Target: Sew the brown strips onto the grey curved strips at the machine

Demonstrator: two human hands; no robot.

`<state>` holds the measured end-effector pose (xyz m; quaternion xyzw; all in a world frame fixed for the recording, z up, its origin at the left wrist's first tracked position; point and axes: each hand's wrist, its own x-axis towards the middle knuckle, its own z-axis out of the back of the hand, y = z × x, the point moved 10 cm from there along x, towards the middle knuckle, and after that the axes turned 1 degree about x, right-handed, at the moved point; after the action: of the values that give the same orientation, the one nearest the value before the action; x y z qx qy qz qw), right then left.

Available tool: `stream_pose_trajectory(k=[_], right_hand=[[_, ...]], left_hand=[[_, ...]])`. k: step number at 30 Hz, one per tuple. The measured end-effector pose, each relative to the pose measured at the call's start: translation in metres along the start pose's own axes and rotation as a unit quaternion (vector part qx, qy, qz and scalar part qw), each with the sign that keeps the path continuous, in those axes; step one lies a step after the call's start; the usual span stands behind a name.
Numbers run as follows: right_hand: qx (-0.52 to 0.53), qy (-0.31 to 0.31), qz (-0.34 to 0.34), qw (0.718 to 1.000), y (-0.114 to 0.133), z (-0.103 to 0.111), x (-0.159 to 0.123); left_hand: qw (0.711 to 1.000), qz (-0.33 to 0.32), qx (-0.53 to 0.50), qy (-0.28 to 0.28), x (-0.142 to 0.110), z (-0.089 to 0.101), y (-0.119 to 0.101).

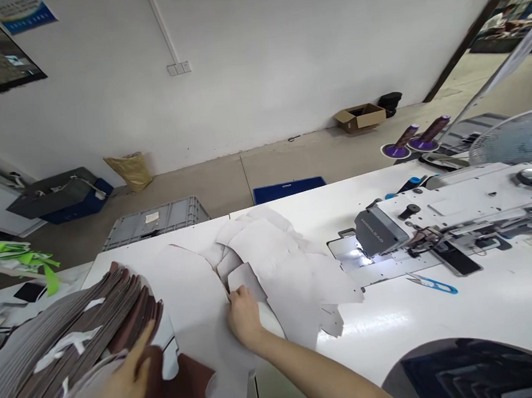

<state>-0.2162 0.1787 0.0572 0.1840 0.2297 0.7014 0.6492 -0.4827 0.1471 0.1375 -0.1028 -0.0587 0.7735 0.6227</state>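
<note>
My right hand (pixel 245 317) is closed at the edge of a pale cut piece (pixel 194 287) of sheet material lying on the white table. Just right of it, a loose heap of similar pale pieces (pixel 283 264) overlaps in a fan. My left hand (pixel 124 382), somewhat blurred, rests against a thick stack of brown pieces (pixel 123 298) with grey backs, its index finger stretched out and thumb apart. White strips (pixel 68 349) lie across that stack. Beside the left hand, a brown piece (pixel 187 384) lies with its smooth face up.
At right stands a sewing machine (pixel 380 231), with blue-handled thread snips (pixel 433 283) in front and purple thread cones (pixel 433 133) behind. A grey crate (pixel 157 220) and a blue bin (pixel 287 190) stand beyond the table. A dark curved panel (pixel 479 369) lies at lower right.
</note>
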Motion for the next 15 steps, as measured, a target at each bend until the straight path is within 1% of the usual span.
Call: stream_pose_trajectory(k=[1,2,4,6,8,9,10,11,12,14,15], right_hand=[[0.003,0.000,0.029,1.000,0.008,0.001,-0.002],[0.007,0.002,0.076,0.997,0.022,0.002,-0.007],[0.009,0.004,0.204,0.979,0.058,0.000,-0.022],[-0.004,0.006,0.317,0.949,0.089,-0.003,-0.039],[-0.015,0.025,0.378,0.925,0.105,-0.007,-0.049],[-0.005,0.047,0.396,0.917,0.108,-0.008,-0.051],[0.015,0.072,0.399,0.914,0.107,-0.008,-0.051],[0.036,0.089,0.381,0.919,0.102,-0.005,-0.046],[0.052,0.096,0.341,0.934,0.092,-0.002,-0.037],[0.054,0.075,0.207,0.974,0.059,0.007,-0.014],[0.039,0.056,0.135,0.988,0.040,0.011,-0.005]], left_hand=[[0.999,-0.011,-0.033,0.021,0.005,-0.015,-0.018],[0.997,-0.013,-0.069,0.026,0.009,-0.026,-0.034],[0.992,0.011,-0.120,0.027,0.016,-0.040,-0.058],[0.989,0.045,-0.130,0.052,0.019,-0.052,-0.071],[0.989,0.068,-0.104,0.077,0.019,-0.060,-0.073],[0.990,0.080,-0.087,0.074,0.019,-0.060,-0.069],[0.991,0.094,-0.078,0.060,0.018,-0.057,-0.062],[0.990,0.110,-0.084,0.037,0.018,-0.052,-0.051],[0.986,0.124,-0.107,0.011,0.016,-0.046,-0.038],[0.975,0.145,-0.164,-0.049,0.010,-0.026,-0.006],[0.971,0.143,-0.176,-0.077,0.006,-0.013,0.010]])
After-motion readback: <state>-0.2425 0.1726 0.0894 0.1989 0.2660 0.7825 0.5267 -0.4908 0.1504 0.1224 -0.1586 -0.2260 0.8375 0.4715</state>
